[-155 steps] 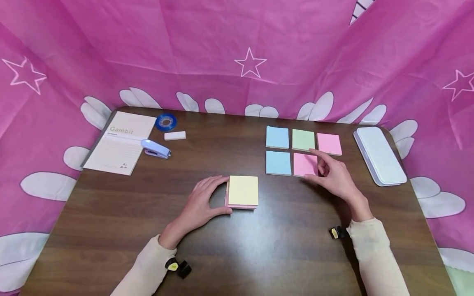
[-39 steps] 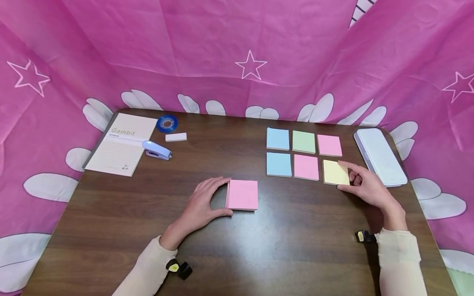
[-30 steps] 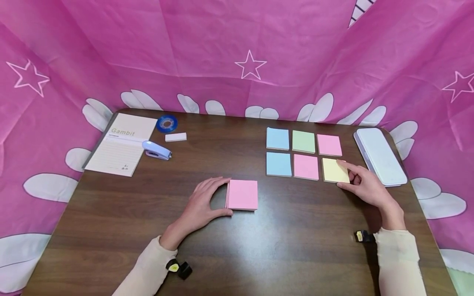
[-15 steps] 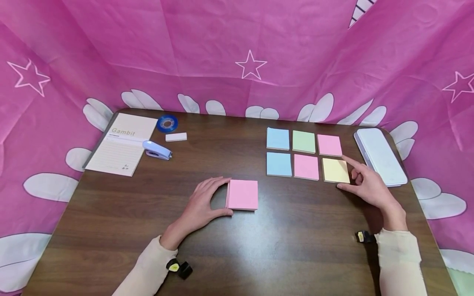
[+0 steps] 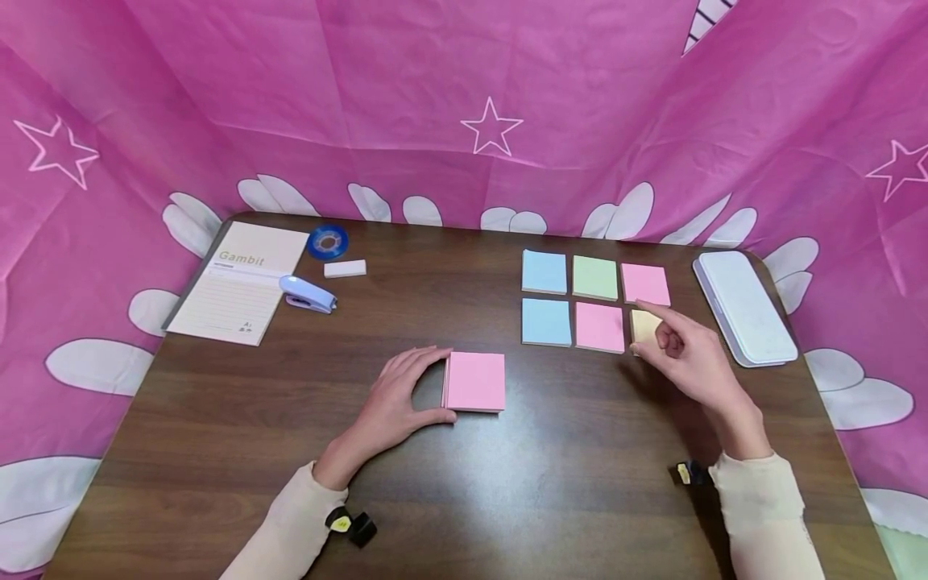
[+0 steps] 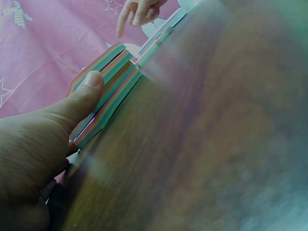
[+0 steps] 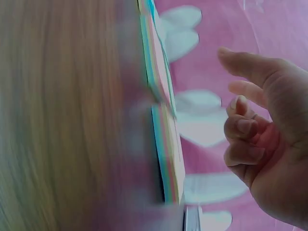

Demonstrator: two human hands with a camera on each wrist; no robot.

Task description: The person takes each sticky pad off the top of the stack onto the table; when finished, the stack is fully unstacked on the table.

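Observation:
In the head view, a stack of sticky note pads (image 5: 475, 382), pink on top, stands near the table's middle. My left hand (image 5: 395, 399) holds it from the left, thumb along the near side and fingers at the far side. The left wrist view shows my thumb against the striped edges of several stacked pads (image 6: 115, 79). My right hand (image 5: 692, 362) hovers over the yellow pad (image 5: 644, 325), covering much of it. Thumb and index finger are spread with nothing between them; the other fingers are curled in. The right wrist view shows the hand apart from the pads (image 7: 166, 149).
Two blue pads (image 5: 546, 321), a green pad (image 5: 594, 278) and two pink pads (image 5: 599, 327) lie in two rows with the yellow one. A white case (image 5: 747, 306) is at the right. A notebook (image 5: 235, 282), stapler (image 5: 308, 293), blue tape roll (image 5: 328, 242) and eraser (image 5: 345, 268) lie far left.
The yellow pad left the stack for the right end of the front row, exposing pink on the stack. My right hand has let go of it and moved left and up. The left hand stays.

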